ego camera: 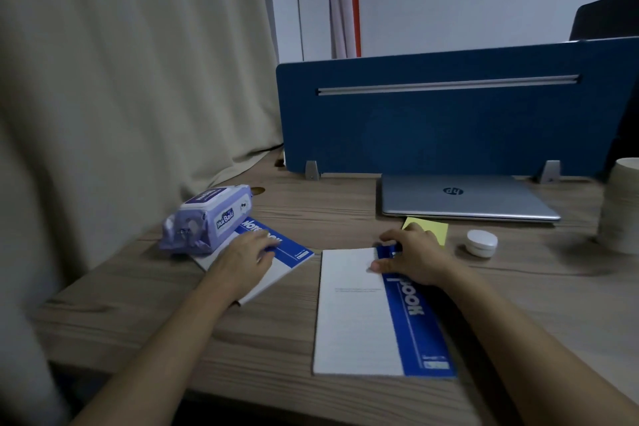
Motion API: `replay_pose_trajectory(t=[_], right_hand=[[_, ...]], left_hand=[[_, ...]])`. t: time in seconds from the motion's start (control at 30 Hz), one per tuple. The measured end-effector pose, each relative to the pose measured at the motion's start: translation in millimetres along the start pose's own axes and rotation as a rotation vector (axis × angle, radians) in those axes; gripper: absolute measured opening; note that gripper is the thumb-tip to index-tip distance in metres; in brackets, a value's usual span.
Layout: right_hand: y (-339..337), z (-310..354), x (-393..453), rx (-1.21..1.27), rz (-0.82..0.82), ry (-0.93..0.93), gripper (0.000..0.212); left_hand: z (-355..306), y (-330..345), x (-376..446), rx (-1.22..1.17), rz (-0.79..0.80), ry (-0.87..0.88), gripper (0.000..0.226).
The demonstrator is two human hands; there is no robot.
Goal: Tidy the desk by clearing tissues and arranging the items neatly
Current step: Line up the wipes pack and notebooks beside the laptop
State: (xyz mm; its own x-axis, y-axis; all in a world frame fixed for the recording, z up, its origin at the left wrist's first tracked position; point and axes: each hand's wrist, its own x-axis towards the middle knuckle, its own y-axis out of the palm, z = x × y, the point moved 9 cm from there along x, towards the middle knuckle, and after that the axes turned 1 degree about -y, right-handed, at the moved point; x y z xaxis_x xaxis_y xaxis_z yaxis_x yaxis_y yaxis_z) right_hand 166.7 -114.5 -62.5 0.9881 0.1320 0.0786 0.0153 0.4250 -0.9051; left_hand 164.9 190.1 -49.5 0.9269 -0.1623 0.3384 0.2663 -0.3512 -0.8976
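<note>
1. Nearest: right notebook, lying flat at the counter front edge.
2. Right hand curled over its far end, thumb and fingers pinching the top edge with a small blue object, too blurred to name.
3. Left hand pressed flat, fingers spread, on left notebook, skewed, its far corner under the wipes pack.
4. Best next, likely: slide the left notebook free, square it with the right one, stack both.
5. Beyond: yellow notepad, white case, closed laptop.
6. No loose tissues visible.
</note>
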Motion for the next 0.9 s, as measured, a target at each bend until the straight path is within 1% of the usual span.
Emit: replay_pose_trajectory(t=[0.03, 0.07, 0.17, 0.23, 0.3, 0.43, 0.53, 0.73, 0.83, 0.9], right_hand=[[-2, -2, -1, 0.017, -0.005, 0.017, 0.075], [-3, -2, -1, 0.036, -0.009, 0.020, 0.066], [-7, 0, 1, 0.082, -0.017, 0.024, 0.033], [-6, -1, 1, 0.120, 0.006, 0.042, 0.025], [-5, -1, -1, 0.174, 0.008, 0.048, 0.022], [-14, 1, -2, 0.293, -0.102, 0.047, 0.019], [-17, 1, -2, 0.358, -0.137, 0.053, 0.017], [-17, 0, -1, 0.371, -0.178, 0.053, 0.019], [-23, -4, -1, 0.367, -0.263, 0.071, 0.020], [-31, -8, -2, 0.337, -0.348, 0.068, 0.021]], left_hand=[[3, 7, -1, -0.018, 0.051, -0.037, 0.039], [7, 13, -2, 0.020, 0.094, -0.070, 0.040], [11, 23, -2, 0.123, 0.177, -0.117, 0.048], [8, 26, -5, 0.122, 0.221, -0.120, 0.050], [4, 27, -9, 0.126, 0.266, -0.110, 0.052], [-4, 27, -16, 0.120, 0.319, -0.066, 0.053], [-12, 27, -23, 0.089, 0.342, -0.007, 0.052], [-38, 34, -27, 0.037, 0.362, 0.107, 0.053], [-61, 42, -22, -0.015, 0.373, 0.180, 0.055], [-79, 46, -17, -0.093, 0.389, 0.237, 0.051]])
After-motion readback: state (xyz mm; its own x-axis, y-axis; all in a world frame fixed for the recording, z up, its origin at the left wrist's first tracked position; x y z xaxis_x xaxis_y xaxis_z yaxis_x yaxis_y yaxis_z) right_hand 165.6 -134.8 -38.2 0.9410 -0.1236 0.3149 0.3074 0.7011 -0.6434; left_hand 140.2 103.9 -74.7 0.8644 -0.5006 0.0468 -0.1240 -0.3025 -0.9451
